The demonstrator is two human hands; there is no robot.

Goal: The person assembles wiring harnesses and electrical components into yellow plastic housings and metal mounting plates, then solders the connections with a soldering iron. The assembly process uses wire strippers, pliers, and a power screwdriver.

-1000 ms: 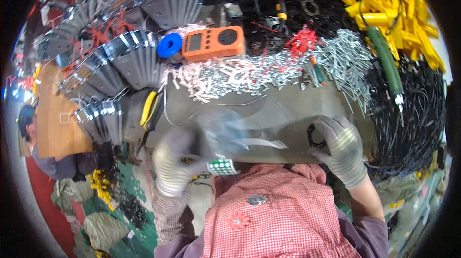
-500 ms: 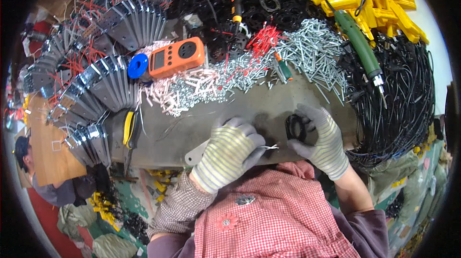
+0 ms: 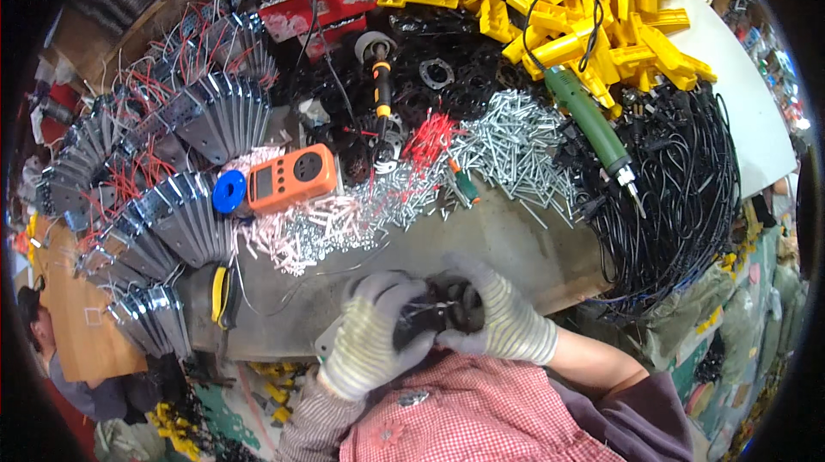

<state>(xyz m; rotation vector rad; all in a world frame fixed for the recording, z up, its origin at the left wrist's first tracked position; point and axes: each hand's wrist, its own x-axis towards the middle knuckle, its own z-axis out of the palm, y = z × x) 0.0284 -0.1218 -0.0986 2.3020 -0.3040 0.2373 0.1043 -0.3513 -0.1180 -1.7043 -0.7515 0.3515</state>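
My left hand (image 3: 374, 333), in a grey striped glove, is closed round a flat grey metal piece (image 3: 325, 345); only its rounded end pokes out by the wrist. Facing it, my right hand (image 3: 498, 312), gloved alike, grips a black ring-shaped part (image 3: 465, 307) between thumb and fingers. The two hands nearly meet above the front edge of the table, in front of the checked apron. Thin pale wire ends (image 3: 443, 304) show in the gap between them. Whether the wires pass through the black part cannot be made out.
Stacked grey metal pieces with red and white wires (image 3: 193, 204) fill the left. Behind lie an orange meter (image 3: 290, 178), loose screws (image 3: 516, 148) and a soldering iron (image 3: 381, 88). At right are a green electric screwdriver (image 3: 593, 131), black cords (image 3: 675, 195) and yellow housings (image 3: 636, 32). Pliers (image 3: 223, 297) lie near left.
My right hand has moved left with the black part and come up to my left hand. The whole view has shifted, so the table items sit lower and further left.
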